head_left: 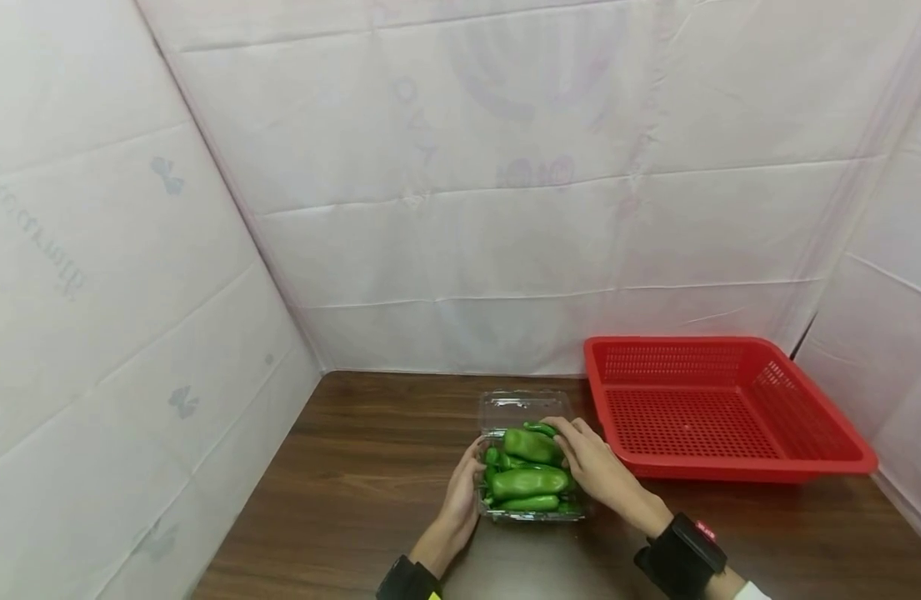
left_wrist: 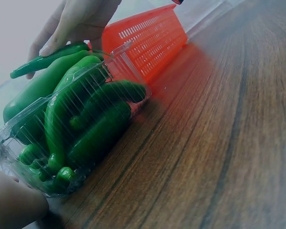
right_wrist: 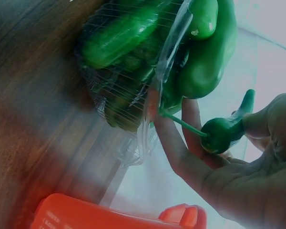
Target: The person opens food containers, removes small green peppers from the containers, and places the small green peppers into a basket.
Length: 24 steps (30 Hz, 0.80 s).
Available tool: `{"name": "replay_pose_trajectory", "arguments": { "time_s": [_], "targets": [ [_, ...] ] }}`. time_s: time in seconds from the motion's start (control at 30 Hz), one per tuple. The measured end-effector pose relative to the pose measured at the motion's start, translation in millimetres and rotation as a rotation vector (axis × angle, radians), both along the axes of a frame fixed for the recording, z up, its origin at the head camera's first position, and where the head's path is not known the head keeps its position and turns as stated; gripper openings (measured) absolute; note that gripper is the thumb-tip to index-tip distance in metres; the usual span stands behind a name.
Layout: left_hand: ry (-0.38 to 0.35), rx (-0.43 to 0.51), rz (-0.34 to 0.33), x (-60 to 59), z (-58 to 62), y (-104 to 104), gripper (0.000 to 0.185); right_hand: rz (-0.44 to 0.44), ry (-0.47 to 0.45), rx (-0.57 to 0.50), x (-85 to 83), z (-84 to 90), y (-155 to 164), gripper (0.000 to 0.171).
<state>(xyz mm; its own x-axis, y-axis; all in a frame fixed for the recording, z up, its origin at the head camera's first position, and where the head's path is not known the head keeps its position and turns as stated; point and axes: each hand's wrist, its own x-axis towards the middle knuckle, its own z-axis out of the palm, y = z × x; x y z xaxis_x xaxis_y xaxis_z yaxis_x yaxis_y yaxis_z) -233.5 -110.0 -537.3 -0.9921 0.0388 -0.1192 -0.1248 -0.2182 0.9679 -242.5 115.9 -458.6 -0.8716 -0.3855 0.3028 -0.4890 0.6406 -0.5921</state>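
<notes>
Item: clear clamshell tray (head_left: 531, 512) w/ green peppers (head_left: 530, 481), lower centre of head view, left of red basket (head_left: 730, 408).
Left hand (head_left: 462, 492): fingers curled on tray's left wall; brace firmly.
Right hand (head_left: 591, 462): pinches slim pepper (right_wrist: 221, 131) at top; lift straight, w/o dragging neighbours.

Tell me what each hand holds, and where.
Right hand pinches a slim green pepper near its stem end. Left hand grips the clear pepper box at its left side.
</notes>
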Motion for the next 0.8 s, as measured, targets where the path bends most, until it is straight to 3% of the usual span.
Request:
{"name": "replay_pose_trajectory", "arguments": {
  "time_s": [0.53,0.8],
  "targets": [
    [0.003,-0.004,0.003,0.4,0.8,0,0.067,-0.05,0.016,-0.031,-4.7,18.6,-3,0.034],
    [-0.002,0.001,-0.015,0.2,0.4,-1,0.068,-0.06,0.013,0.031,-1.1,18.1,1,0.033]
  ]
}}
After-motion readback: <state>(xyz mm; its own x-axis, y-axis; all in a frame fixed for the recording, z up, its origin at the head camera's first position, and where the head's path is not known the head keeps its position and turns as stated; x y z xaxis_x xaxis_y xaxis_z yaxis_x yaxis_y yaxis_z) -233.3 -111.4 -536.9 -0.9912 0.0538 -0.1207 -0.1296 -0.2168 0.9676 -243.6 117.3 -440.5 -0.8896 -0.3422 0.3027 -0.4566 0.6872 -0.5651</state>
